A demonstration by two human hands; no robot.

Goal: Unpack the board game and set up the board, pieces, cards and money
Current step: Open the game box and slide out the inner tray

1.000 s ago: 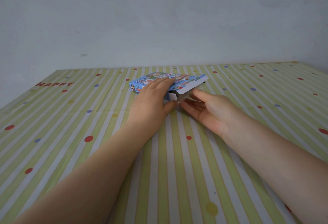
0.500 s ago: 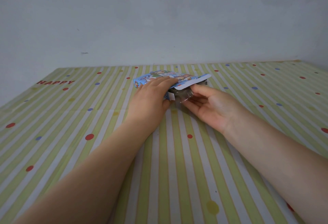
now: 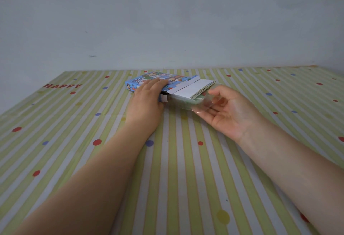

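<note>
The flat blue cardboard game box with cartoon print (image 3: 160, 82) lay on the far middle of the counter covered in a green-and-white striped, dotted cloth (image 3: 178, 178), its right end flap open. The left hand (image 3: 147, 102) rested palm down on the box's near left part, fingers (image 3: 158, 83) straight and together across the lid, pinning it in place. Partway out of the open end sat a folded white card bundle (image 3: 193, 90), probably the board, with a clear plastic bag (image 3: 195, 104) of contents below it. The right hand (image 3: 229, 109), palm up just right of the box, pinched the bag's near edge between thumb and curled fingers. The step in hand looked like drawing the contents out sideways. To do it well, the left hand should press flat so the box does not slide with the pull, and the right hand should draw level and to the right, taking bundle and bag together if possible, since thin plastic may stretch or snag on the flap and spill small pieces.
</note>
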